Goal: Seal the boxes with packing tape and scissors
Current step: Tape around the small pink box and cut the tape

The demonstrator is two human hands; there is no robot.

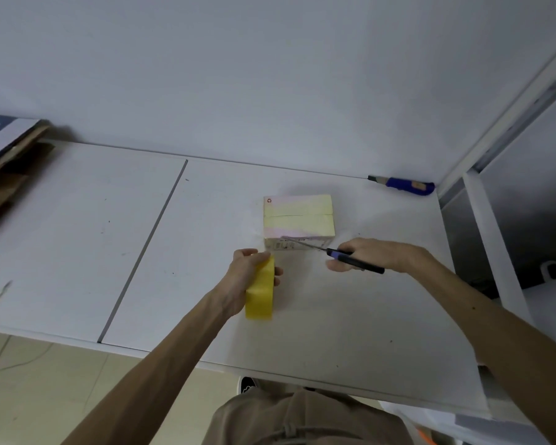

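A small pale box (298, 216) lies on the white table (206, 252), its top flaps meeting at a centre seam under yellowish tape. My left hand (247, 277) grips a yellow roll of packing tape (260, 295) just in front of the box's near left corner. My right hand (371, 253) holds scissors (331, 252) with dark handles. Their blades point left across the box's near face. Any tape strip between roll and box is too faint to make out.
A blue-handled utility knife (405, 185) lies against the wall at the table's back right corner. Brown cardboard and a printed sheet (7, 155) lean at the far left. A groove (145, 248) splits the tabletop. White shelving (495, 220) stands at the right.
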